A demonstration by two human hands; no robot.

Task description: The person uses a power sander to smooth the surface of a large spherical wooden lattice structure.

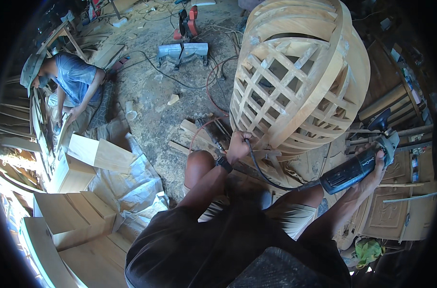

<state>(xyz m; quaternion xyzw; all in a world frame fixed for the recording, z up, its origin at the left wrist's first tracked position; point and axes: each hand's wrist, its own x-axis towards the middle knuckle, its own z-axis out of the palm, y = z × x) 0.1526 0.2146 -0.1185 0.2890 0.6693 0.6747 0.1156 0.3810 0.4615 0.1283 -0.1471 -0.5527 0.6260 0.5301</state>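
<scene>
My right hand is wrapped around the body of a black and grey angle grinder, held out to the right with a dark round disc at its far end. From the grinder's rear a black power cord sags across to my left hand, which is closed around it above my left knee. Just beyond my left hand stands a large rounded wooden lattice frame, with crossed slats and a thick curved rib. The grinder is apart from this frame, to its lower right.
A co-worker sits at far left, hands on a wooden piece. Pale wooden box sections stand at lower left by a plastic sheet. A miter saw stands ahead, with cords across the floor. Carved panels lie at right.
</scene>
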